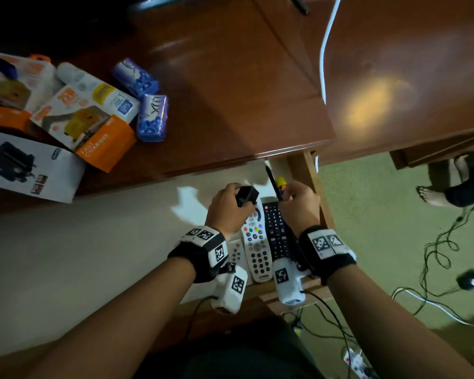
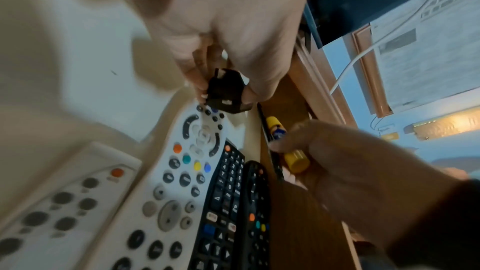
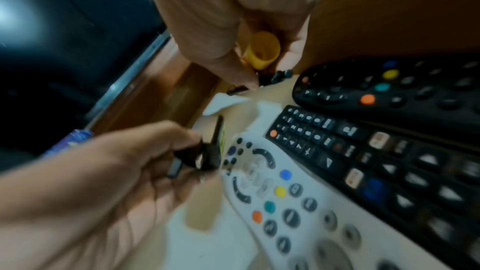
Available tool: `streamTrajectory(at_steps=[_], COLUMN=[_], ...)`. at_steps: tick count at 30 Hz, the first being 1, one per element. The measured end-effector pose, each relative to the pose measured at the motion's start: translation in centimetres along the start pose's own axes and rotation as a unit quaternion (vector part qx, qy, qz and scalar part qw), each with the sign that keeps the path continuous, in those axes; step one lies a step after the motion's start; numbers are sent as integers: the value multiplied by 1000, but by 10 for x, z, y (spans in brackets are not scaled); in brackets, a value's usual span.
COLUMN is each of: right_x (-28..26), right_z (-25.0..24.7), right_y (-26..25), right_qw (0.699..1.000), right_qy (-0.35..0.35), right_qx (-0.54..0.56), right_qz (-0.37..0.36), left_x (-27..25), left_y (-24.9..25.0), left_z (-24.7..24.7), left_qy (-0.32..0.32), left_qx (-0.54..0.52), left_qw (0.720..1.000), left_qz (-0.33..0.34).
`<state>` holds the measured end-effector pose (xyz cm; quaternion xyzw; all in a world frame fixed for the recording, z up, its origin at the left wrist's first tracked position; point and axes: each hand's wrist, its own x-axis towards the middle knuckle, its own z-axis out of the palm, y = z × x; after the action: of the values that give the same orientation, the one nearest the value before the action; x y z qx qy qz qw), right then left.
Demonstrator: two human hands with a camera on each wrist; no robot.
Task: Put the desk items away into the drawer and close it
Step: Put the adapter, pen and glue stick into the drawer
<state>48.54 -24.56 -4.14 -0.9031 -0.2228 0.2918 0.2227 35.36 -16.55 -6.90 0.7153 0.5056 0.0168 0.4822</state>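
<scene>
The drawer stands pulled out under the brown desk, lined with pale paper. Inside lie a small white remote, a larger white remote and a black remote; a second black remote shows in the left wrist view. My left hand grips a small black plug adapter just above the white remote's top. My right hand holds a yellow glue stick by the drawer's right wall, next to a black pen.
Several product boxes and two purple rolls sit on the desk's left part. A white cable runs over the desk. Black wires lie on the green floor at right, near another person's bare foot.
</scene>
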Motion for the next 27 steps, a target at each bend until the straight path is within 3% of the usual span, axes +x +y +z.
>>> streamTrajectory(at_steps=[8,15,24,27], right_x=[44,49,32,17], right_z=[16,25,8,-13], right_y=[-9,-8,-6,-5], right_qw=[988,982,981,985], right_qy=[-43,-55,-74,-15], right_qx=[-139,-162,-159,-124], right_qz=[-61,-76,-87,-115], left_x=[45,61,62,63], left_y=[18,19,24,26], left_z=[36,45,52,52], left_qy=[51,80,51,40], left_qx=[105,118,121,131], left_qw=[993,990,991,990], left_qz=[8,2,13,22])
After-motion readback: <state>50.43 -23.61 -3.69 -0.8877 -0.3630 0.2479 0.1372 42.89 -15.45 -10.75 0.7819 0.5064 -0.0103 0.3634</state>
